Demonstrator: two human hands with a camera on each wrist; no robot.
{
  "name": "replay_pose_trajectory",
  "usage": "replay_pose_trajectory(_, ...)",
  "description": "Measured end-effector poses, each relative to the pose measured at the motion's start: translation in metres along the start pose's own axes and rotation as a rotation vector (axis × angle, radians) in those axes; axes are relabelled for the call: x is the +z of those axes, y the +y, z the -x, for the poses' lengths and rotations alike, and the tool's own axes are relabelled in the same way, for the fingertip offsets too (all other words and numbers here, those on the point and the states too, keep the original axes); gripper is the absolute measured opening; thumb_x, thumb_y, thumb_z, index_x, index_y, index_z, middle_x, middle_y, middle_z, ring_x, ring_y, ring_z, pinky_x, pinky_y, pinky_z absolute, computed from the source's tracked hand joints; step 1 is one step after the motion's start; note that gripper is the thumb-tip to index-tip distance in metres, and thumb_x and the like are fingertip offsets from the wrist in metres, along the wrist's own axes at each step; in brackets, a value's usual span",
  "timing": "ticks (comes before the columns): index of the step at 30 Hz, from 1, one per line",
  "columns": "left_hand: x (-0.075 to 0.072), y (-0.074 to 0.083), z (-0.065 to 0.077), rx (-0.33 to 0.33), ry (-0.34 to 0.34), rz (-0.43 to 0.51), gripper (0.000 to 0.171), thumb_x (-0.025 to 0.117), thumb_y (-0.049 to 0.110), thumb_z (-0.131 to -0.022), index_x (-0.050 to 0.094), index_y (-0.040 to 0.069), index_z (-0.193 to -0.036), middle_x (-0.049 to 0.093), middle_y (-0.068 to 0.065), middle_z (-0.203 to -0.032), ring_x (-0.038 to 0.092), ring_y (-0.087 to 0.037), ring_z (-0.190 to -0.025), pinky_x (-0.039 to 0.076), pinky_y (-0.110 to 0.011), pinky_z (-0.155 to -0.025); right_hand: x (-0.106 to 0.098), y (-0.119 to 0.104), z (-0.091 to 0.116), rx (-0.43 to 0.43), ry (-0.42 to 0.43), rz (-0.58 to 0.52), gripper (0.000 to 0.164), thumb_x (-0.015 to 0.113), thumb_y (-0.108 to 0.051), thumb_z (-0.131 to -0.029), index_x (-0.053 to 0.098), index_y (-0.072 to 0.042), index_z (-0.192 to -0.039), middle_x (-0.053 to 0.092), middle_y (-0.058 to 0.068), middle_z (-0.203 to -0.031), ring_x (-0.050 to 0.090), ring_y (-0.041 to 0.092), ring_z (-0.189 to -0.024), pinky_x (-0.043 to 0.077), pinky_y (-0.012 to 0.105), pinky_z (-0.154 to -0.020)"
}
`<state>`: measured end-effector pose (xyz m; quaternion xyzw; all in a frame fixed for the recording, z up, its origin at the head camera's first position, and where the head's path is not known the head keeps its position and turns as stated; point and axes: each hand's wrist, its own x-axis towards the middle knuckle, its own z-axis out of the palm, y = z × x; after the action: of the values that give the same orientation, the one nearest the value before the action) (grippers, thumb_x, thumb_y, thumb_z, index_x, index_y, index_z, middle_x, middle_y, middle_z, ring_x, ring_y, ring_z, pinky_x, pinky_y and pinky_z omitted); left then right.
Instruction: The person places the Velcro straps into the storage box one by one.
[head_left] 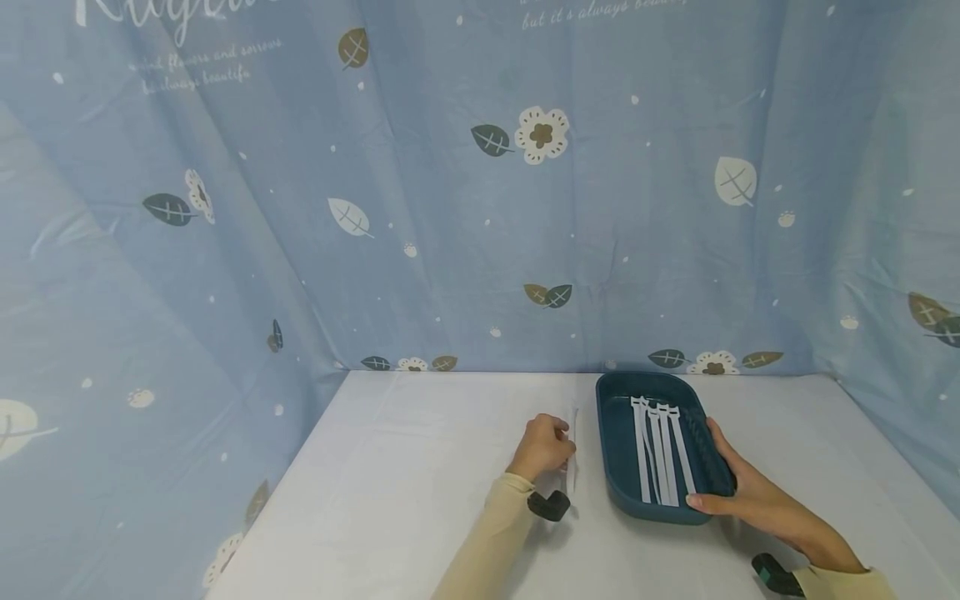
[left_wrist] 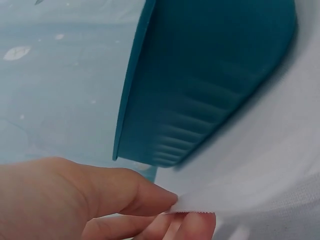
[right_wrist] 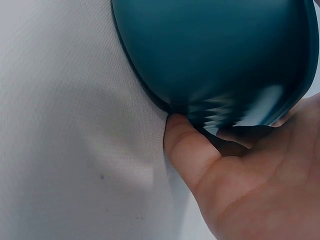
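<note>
My left hand (head_left: 542,447) pinches a white strap (head_left: 572,473), apparently a hook-and-loop cable tie, between thumb and fingers. In the left wrist view its fine-toothed edge (left_wrist: 195,209) sticks out past the fingertips. Just right of this hand is a dark teal tray (head_left: 617,425) with rounded corners. Several white cable ties (head_left: 664,458), each with a slotted head at the far end, lie lengthwise inside it. My right hand (head_left: 768,498) grips the tray by its near right corner, thumb at the near side and fingers along the right side. The tray hides part of those fingers.
A white cloth (head_left: 420,475) covers the table. Behind it and along both sides hangs a blue curtain (head_left: 450,208) printed with leaves and flowers. Each wrist carries a small black device, such as the left one (head_left: 549,505).
</note>
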<state>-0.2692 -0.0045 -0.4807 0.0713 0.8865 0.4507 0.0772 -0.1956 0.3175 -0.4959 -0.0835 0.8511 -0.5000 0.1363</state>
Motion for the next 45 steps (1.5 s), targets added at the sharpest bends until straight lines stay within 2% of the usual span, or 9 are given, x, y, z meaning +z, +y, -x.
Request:
replay_pose_trajectory(10,-0.005,0.003,0.002,0.005,-0.001,0.061,0.031,0.070,-0.001,-0.091,0.070,-0.006,-0.121,0.064,-0.004,-0.086,0.066,-0.010,-0.058,0.059,-0.021,-0.056,0.000,-0.001,0.001,-0.007,0.007,-0.006,0.123,0.074,-0.025,-0.091,-0.026,-0.020,-0.161,-0.020,0.032,-0.168,-0.008,0.068,-0.149,0.010,0.091,-0.103)
replay_pose_trajectory(17,-0.011,0.004,0.001,0.013,0.003,0.103,0.033,0.070,-0.001,-0.090,0.069,-0.006,-0.123,0.065,-0.004,-0.087,0.069,-0.011,-0.056,0.060,-0.022,-0.056,0.000,-0.001,0.001,-0.003,0.005,-0.005,0.123,0.074,-0.025,-0.091,-0.028,-0.025,-0.160,-0.021,0.031,-0.168,-0.009,0.068,-0.149,0.010,0.091,-0.103)
replay_pose_trajectory(23,-0.014,0.004,0.001,0.027,-0.004,0.185,0.033,0.071,-0.001,-0.091,0.068,-0.008,-0.123,0.067,-0.005,-0.089,0.071,-0.013,-0.058,0.063,-0.024,-0.057,-0.001,-0.002,0.000,0.001,-0.004,-0.004,0.123,0.074,-0.026,-0.092,-0.028,-0.021,-0.160,-0.022,0.031,-0.167,-0.008,0.068,-0.148,0.012,0.090,-0.103)
replay_pose_trajectory(31,-0.015,0.006,0.003,0.012,-0.017,0.298,0.036,0.072,0.001,-0.092,0.066,-0.008,-0.127,0.067,-0.008,-0.096,0.070,-0.011,-0.064,0.065,-0.026,-0.063,-0.002,-0.003,0.000,0.003,-0.009,-0.002,0.123,0.074,-0.026,-0.092,-0.029,-0.021,-0.160,-0.022,0.031,-0.168,-0.009,0.068,-0.149,0.013,0.090,-0.103)
replay_pose_trajectory(39,-0.017,0.009,0.004,0.028,-0.024,0.356,0.038,0.071,-0.001,-0.092,0.065,-0.009,-0.129,0.067,-0.009,-0.096,0.072,-0.012,-0.071,0.066,-0.028,-0.067,0.000,0.000,0.000,-0.015,-0.010,-0.022,0.122,0.073,-0.024,-0.093,-0.028,-0.023,-0.160,-0.024,0.029,-0.168,-0.010,0.068,-0.149,0.012,0.091,-0.103)
replay_pose_trajectory(45,-0.019,0.011,0.005,0.031,-0.024,0.416,0.042,0.071,0.000,-0.091,0.063,-0.010,-0.131,0.067,-0.010,-0.098,0.072,-0.012,-0.073,0.066,-0.029,-0.070,0.000,0.001,-0.001,0.006,-0.011,-0.019,0.124,0.074,-0.024,-0.092,-0.029,-0.020,-0.160,-0.023,0.030,-0.168,-0.010,0.068,-0.149,0.011,0.090,-0.104)
